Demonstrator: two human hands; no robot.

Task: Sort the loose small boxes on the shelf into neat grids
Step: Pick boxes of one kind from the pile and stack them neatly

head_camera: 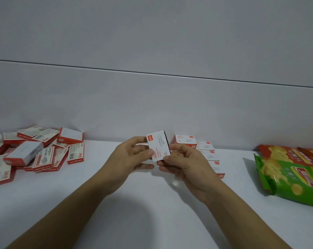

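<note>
Left forearm (71,209) and right forearm (242,212) ran up from the bottom edge and met over the middle of the white shelf (152,203), and right there between them was the box in play! The left hand (128,157) pinched the paper-clip box (158,146) along its left edge, thumb on the printed face. The right hand (184,164) curled round its lower right corner, so both hands were clamped on that one box, which stood upright, a touch tilted, and looked to be lifted off the shelf. Just behind the right hand lay the row of matching boxes (206,150), flat and edge to edge from the wall (152,96) toward the camera, its near part hidden by the hand. By my read this was the orient-and-place step, with the box being squared up before joining that row. The next move called for laying it flat, print facing the same way as its neighbours, and setting it flush against them with no gap. Plenty was left to do: well off to the left sat the jumbled heap of staple boxes (35,150), overlapping at all angles. Far right, a green snack bag (287,178) and a red snack bag (287,155) lay apart from the sorting.
</note>
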